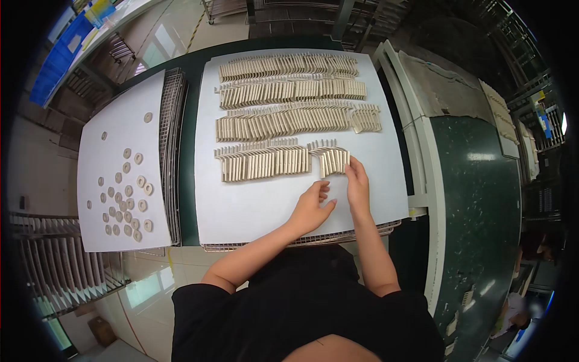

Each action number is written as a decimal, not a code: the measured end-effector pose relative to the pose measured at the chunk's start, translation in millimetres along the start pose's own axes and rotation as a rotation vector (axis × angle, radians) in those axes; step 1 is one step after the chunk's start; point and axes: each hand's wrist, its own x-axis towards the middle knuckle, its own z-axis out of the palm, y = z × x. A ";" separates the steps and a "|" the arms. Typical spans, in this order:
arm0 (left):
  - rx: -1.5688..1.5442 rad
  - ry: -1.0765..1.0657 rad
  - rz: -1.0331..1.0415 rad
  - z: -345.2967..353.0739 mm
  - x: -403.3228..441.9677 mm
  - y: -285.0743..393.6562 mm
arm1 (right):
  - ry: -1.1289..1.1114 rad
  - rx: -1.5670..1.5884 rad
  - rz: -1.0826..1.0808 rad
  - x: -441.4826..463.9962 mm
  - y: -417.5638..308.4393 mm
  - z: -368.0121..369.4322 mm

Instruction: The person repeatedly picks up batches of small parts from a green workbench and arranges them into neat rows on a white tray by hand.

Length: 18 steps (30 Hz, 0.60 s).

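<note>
On the white board stand rows of thin beige pieces packed side by side, with narrow prongs along their far edge. In the nearest row, a short group of the same pieces sits to the right of a longer group. My right hand is at that short group's right end, its fingers stretched out and apparently touching the last piece. Just in front of the group, my left hand hovers with fingers loosely bent and thumb apart. Nothing shows in its grasp.
To the left, a second white board on wire racks carries several beige rings. A green conveyor belt with a pale frame runs along the right. A blue bin stands at the upper left.
</note>
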 end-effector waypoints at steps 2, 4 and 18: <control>-0.155 0.025 -0.095 -1.6 7.0 -7.8 | 0.011 -0.035 -0.015 -0.1 7.8 4.5; -0.138 0.071 -0.048 -2.6 13.8 -12.8 | 0.041 -0.088 -0.050 -1.8 10.2 10.3; -0.223 -0.138 -0.040 -20.9 6.0 -31.4 | 0.174 -0.240 -0.192 4.1 17.4 40.2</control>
